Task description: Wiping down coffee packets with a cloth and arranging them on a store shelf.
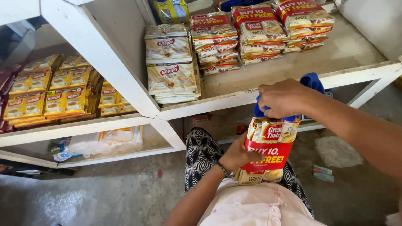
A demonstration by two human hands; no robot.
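The left hand (236, 155) clamps the pack (268, 150) mid-side; the right hand (282, 98), just above, pinches a cloth (312, 81). The pack looks light, soft, crinkly.

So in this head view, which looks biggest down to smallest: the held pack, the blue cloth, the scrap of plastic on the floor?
1. Held pack, though nearest the camera.
2. Plastic scrap.
3. Blue cloth, mostly hidden by the right hand, so unsure.

Stacked sachet packs (171, 62) on white shelf (293, 79)

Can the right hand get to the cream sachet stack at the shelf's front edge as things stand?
Probably not freely: the right hand grips a blue cloth, though nothing blocks the cream sachet stack.
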